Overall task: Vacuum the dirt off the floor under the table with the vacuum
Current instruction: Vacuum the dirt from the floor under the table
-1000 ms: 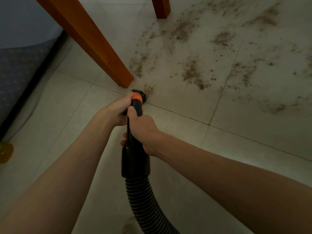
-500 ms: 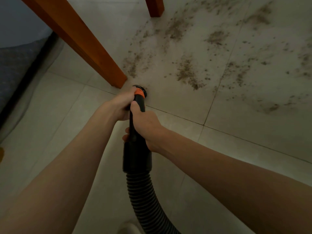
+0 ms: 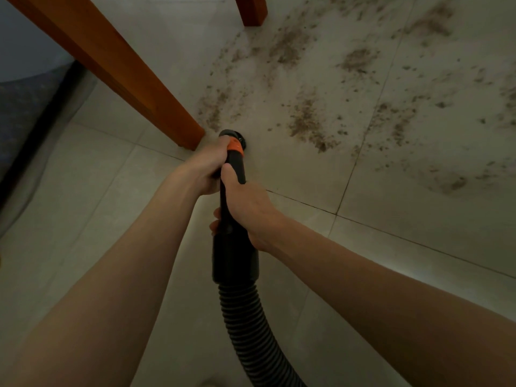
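Observation:
The black vacuum nozzle (image 3: 234, 138) with an orange ring points down at the tiled floor just right of the near table leg. My left hand (image 3: 205, 167) grips the tube right behind the orange ring. Lower on the same tube, my right hand (image 3: 248, 206) is wrapped round it above the wide black cuff. A ribbed black hose (image 3: 248, 328) runs from the cuff toward the bottom edge. Brown dirt (image 3: 307, 122) lies in patches over the tiles ahead and to the right of the nozzle.
An orange-brown wooden table leg (image 3: 134, 79) slants from the top left down to the floor beside the nozzle; a second leg (image 3: 251, 9) stands at the top. A dark patterned surface (image 3: 25, 107) with a black edge fills the far left.
The nozzle has slid forward past the foot of the near table leg, and the small dirt patch that lay in front of it is gone. Both hands keep their grip.

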Demonstrator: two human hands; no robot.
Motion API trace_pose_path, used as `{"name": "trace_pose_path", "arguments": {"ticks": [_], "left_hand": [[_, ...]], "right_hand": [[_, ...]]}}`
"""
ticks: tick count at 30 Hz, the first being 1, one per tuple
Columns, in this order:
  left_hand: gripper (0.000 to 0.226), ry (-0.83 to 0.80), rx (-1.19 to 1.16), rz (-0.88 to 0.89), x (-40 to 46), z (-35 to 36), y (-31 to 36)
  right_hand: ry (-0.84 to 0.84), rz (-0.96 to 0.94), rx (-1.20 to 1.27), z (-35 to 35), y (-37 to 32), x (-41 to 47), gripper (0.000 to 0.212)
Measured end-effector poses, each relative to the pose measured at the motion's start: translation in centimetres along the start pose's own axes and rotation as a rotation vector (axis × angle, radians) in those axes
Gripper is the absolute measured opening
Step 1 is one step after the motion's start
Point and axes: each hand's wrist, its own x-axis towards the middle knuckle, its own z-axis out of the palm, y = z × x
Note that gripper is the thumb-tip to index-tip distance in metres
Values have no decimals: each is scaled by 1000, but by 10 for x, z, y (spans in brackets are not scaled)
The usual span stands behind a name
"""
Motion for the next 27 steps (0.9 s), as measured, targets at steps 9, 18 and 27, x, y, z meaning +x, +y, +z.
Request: {"name": "trace_pose_path", "arguments": {"ticks": [9, 18, 27], "left_hand": [[36, 67, 45, -61, 10, -22, -9], [41, 80, -165, 15, 14, -18, -13], [41, 45, -162, 30, 29, -14, -15]], "right_hand": [[-104, 59, 19, 6, 1, 3, 35], [-97, 7, -86, 5, 3, 19, 35], [-126, -11, -150, -13, 7, 47, 51]]}}
